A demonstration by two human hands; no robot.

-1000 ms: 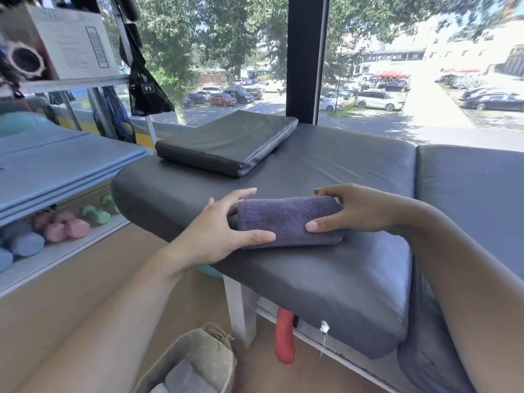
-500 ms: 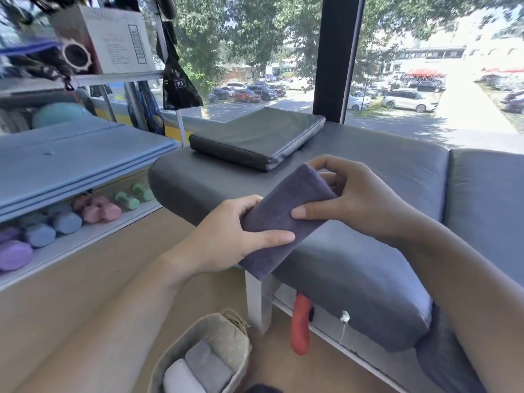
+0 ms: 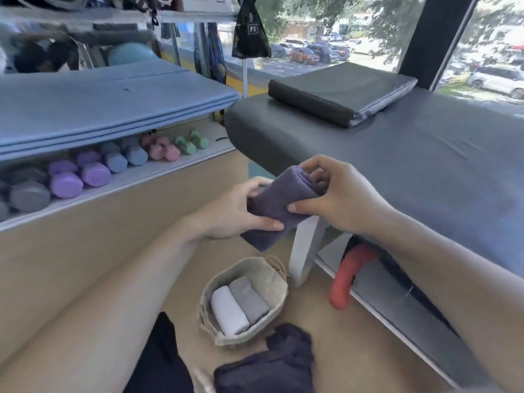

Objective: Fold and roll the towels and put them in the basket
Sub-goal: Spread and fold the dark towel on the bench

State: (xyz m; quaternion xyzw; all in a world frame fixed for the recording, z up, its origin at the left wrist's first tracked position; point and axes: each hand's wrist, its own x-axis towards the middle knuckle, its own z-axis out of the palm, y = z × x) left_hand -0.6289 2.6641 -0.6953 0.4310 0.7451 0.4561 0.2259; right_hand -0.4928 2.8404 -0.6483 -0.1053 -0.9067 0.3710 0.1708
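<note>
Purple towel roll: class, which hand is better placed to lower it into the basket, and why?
Probably the left hand: it grips the lower end of the purple towel roll, nearer the basket below. The right hand holds the upper end, over the bench edge.

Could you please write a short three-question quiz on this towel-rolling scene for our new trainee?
1. True or false: the basket already holds two rolled towels.
2. Which hands grip the purple rolled towel? A) left only B) right only C) both
3. Fill in: the unfolded dark towel lies on the ____, beside the basket.

Key: 1 true: a white rolled towel and a grey rolled towel lie side by side. 2 C: left hand and right hand. 3 floor.
</note>
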